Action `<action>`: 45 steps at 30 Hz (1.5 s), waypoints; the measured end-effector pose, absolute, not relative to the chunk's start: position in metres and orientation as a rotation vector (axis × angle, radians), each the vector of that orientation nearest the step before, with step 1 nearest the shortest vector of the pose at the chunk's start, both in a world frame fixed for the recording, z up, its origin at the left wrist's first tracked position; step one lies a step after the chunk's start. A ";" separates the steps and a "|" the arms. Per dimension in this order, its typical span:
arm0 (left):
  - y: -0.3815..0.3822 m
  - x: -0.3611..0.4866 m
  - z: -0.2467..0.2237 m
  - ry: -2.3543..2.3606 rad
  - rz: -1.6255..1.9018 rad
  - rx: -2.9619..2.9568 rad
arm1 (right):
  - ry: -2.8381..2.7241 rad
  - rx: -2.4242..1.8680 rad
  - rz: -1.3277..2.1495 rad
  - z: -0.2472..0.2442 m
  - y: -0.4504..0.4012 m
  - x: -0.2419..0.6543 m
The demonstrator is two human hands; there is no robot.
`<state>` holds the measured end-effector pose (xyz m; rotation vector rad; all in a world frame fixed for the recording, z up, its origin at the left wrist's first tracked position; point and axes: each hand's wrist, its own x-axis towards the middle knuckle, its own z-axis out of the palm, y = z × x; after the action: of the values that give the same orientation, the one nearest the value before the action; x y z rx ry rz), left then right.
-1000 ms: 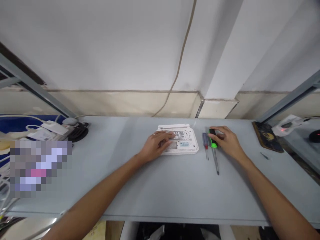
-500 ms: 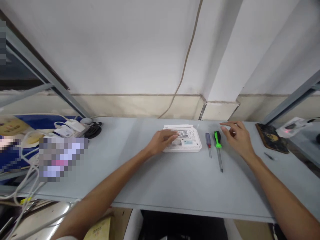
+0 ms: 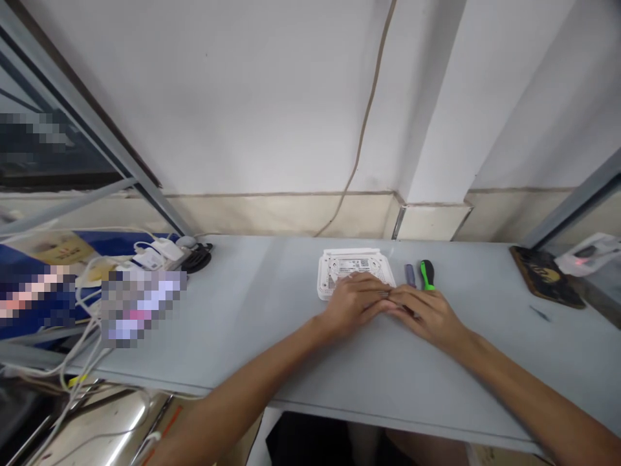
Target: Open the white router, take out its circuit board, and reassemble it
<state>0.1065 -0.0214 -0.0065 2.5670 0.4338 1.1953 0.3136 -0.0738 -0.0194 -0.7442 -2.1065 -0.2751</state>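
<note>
A white router [image 3: 356,264], with printed labels and vent holes facing up, lies on the grey table. My left hand [image 3: 352,303] covers its near edge, fingers bent and pressed together over that side. Touching those fingertips at the near right corner is my right hand [image 3: 424,314], its fingers closed in a pinch. What lies between the fingertips is hidden. Just beyond my right hand are a purple-handled screwdriver [image 3: 410,274] and a green and black screwdriver [image 3: 427,274]; my hand hides their shafts.
White chargers [image 3: 162,252] and cables crowd the table's left end, near a black coiled cord [image 3: 198,259]. At the right lie a dark board [image 3: 546,277], a white device with a red light [image 3: 587,255] and a small thin tool [image 3: 540,314]. Metal frame posts stand at both sides.
My right hand has moved left from beside the screwdrivers to meet my left hand. My left hand has slid from the router's left part to its near right edge. The view has shifted slightly.
</note>
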 end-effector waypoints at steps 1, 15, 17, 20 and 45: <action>-0.021 0.108 -0.008 0.436 1.211 2.595 | -2.110 -0.745 -0.288 -0.018 -0.073 0.316; -0.034 0.109 -0.003 0.552 1.408 3.002 | -2.105 -0.721 -0.450 -0.019 -0.071 0.317; -0.035 0.108 -0.003 0.599 1.378 3.022 | -2.080 -0.741 -0.434 -0.019 -0.074 0.315; -0.039 0.106 -0.002 0.608 1.330 3.044 | -2.042 -0.763 -0.329 -0.018 -0.077 0.309; 0.032 0.021 -0.014 0.840 0.980 2.750 | -2.450 -1.824 0.293 0.032 0.034 0.357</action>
<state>0.0206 0.0317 -0.0144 2.7496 0.8396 0.9805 0.3569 0.0338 0.0320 -1.8237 -2.4497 0.2931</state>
